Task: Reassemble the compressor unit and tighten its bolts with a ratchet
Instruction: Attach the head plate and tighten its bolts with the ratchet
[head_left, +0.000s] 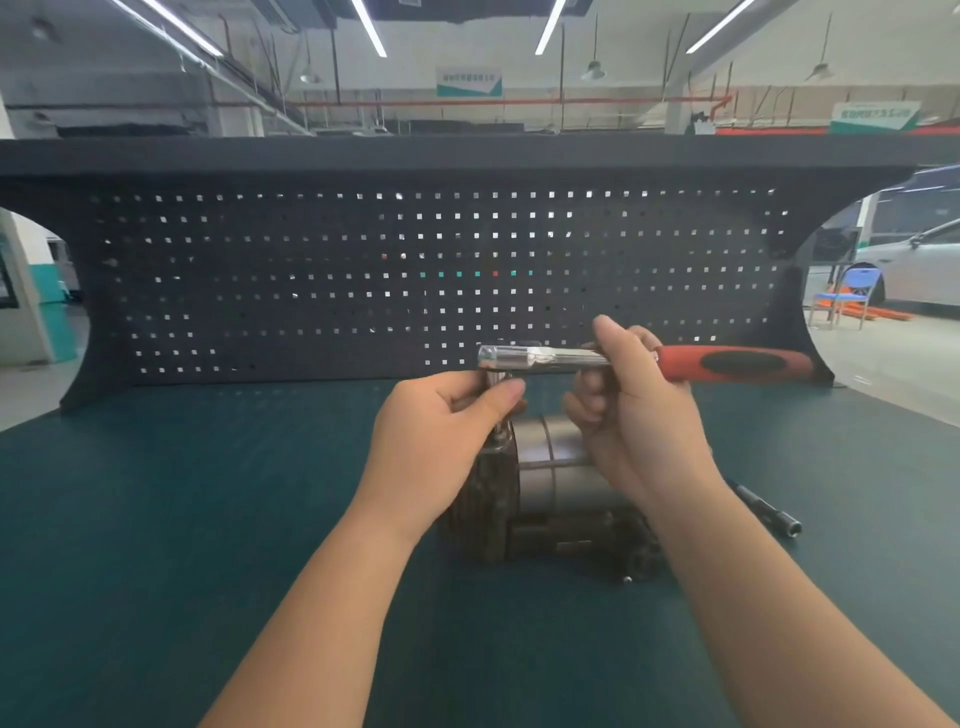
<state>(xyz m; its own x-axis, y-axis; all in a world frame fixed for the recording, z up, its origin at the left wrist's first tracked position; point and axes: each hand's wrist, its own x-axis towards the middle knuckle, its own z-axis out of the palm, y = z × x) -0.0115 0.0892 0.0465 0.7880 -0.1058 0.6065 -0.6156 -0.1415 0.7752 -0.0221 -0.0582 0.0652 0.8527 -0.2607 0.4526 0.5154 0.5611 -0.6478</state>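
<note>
A person works at a bench covered in a dark green mat (156, 519), both bare forearms reaching in from the bottom of the frame. At centre, the compressor (550, 499) lies on its side on the mat, a grey metal cylinder with a darker ribbed end toward the left. The left hand (441, 436) is curled around the upright extension bar (497, 410) that runs from the ratchet head down to the compressor's upper left edge, thumb and fingers pinching it. The right hand (634, 405) is closed around the steel shank of the ratchet (644, 361), just left of its red and black grip, which points toward the right of the frame. The ratchet lies level above the compressor, its chrome head over the left hand. A dark socket bar (769, 512) lies on the mat just right of the right forearm. Behind the bench stands a black pegboard (311, 270) across the middle of the frame. At far right, a blue chair (852, 296) and a white car (924, 270) are visible.
</note>
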